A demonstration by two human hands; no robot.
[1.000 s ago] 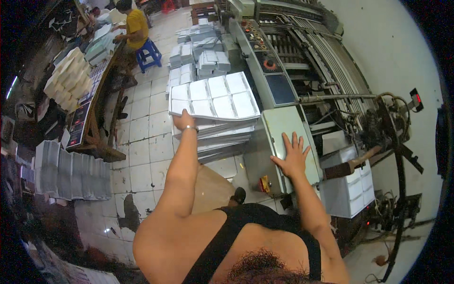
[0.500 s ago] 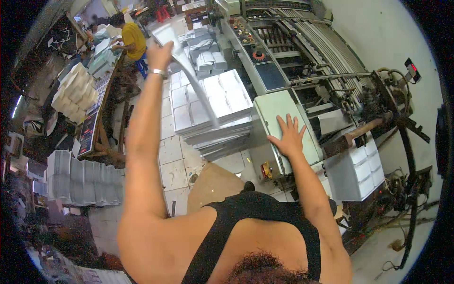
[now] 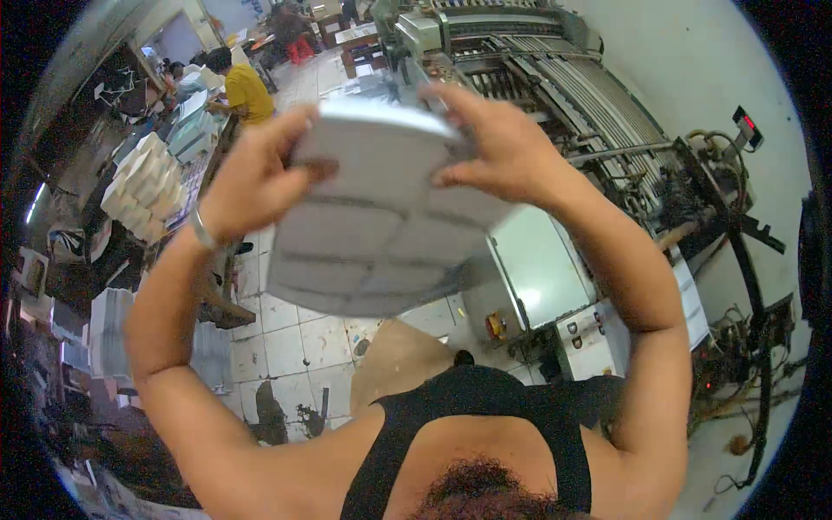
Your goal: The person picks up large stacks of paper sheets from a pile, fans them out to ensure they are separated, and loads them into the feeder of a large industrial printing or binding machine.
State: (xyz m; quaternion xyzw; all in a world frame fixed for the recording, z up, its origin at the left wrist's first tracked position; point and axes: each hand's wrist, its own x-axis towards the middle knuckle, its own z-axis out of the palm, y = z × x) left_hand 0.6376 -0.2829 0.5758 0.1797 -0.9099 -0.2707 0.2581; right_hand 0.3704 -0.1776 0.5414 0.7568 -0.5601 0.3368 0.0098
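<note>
A thick sheaf of large printed paper sheets (image 3: 373, 230), with dark lines dividing it into blocks, hangs raised in front of me. Its lower edge bows downward. My left hand (image 3: 256, 178) grips the upper left corner, thumb on the near face. At the upper right corner my right hand (image 3: 507, 152) pinches the sheaf between thumb and fingers. Both hands are somewhat blurred. Behind the sheaf, the paper pile on the floor is mostly hidden. The pale green machine cover (image 3: 550, 264) lies below my right forearm.
A large printing machine (image 3: 555, 69) runs along the right. Paper stacks (image 3: 143, 186) sit on the left bench, near a person in a yellow shirt (image 3: 247, 91). Another stack (image 3: 108, 338) stands lower left. A brown board (image 3: 399, 360) lies on the tiled floor (image 3: 321, 338).
My right hand has left the machine cover and taken hold of the sheaf's right corner. My left hand has drawn the sheaf off the pile, bringing it nearer and spreading it between both hands.
</note>
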